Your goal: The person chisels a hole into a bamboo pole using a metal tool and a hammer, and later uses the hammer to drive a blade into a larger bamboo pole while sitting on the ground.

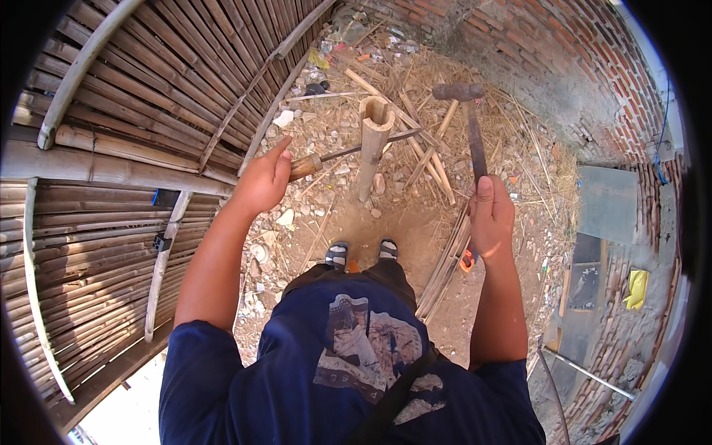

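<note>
Fingers grip a knife (303, 167) in the left hand (265, 181), a hammer (475, 144) in the right hand (492, 221), upright bamboo (368, 172) between, nearer the left.

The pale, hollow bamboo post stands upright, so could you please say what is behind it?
Beyond the post, straw-strewn brown ground and long, pale bamboo strips show. A dark, narrow metal blade shows on both sides; its middle and the ground directly behind are covered.

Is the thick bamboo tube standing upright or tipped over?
Upright: the bamboo tube shows its hollow end up toward the camera, and its other end meets the ground below.
</note>
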`<state>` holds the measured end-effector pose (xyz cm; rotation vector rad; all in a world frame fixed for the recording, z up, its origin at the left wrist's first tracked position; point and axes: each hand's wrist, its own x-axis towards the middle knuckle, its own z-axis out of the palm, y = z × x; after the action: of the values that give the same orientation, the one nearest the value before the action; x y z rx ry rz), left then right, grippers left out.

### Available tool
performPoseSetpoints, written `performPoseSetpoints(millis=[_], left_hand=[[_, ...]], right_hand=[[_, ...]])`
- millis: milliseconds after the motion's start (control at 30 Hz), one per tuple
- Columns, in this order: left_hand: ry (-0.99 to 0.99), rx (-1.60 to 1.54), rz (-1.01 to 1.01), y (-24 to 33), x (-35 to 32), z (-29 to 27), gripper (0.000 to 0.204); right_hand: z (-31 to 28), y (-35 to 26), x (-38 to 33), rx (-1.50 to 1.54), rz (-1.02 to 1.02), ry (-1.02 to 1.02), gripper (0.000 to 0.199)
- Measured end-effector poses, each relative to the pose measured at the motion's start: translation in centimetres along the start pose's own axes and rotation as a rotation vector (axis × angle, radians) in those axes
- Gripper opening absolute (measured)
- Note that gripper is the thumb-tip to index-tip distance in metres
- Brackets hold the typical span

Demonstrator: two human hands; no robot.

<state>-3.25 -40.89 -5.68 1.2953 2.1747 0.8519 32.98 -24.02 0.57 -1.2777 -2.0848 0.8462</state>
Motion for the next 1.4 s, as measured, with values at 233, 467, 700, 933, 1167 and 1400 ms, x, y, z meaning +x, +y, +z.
performPoseSetpoints(millis=[233, 467, 700, 933, 1167, 1400], left_hand=[[-0.035, 0.057, -0.004, 1.0, 0.3, -0.1, 0.050], [-0.002, 0.015, -0.023, -0.7, -0.3, -0.3, 0.050], [0.009, 0.018, -0.020, -0.3, 0.4, -0.5, 0.050], [-0.009, 0.012, -0.072, -1.0, -0.2, -1.0, 0.050], [-0.013, 0.014, -0.031, -1.0, 0.2, -0.1, 0.050], [0.028, -0.030, -0.043, -2.1, -1.2, 2.8, 0.053]], right_hand=[[2.2, 0.9, -1.2, -0.294, 0.020, -0.115, 0.039], [-1.9, -2.0, 1.2, 0.073, 0.003, -0.006, 0.046], [4.5, 3.4, -1.7, -0.165, -0.070, -0.075, 0.046], [-0.1, -1.5, 0.1, 0.250, 0.055, 0.038, 0.043], [4.5, 1.7, -1.5, -0.283, -0.061, -0.150, 0.042], [0.7, -1.5, 0.5, 0.120, 0.068, -0.028, 0.044]])
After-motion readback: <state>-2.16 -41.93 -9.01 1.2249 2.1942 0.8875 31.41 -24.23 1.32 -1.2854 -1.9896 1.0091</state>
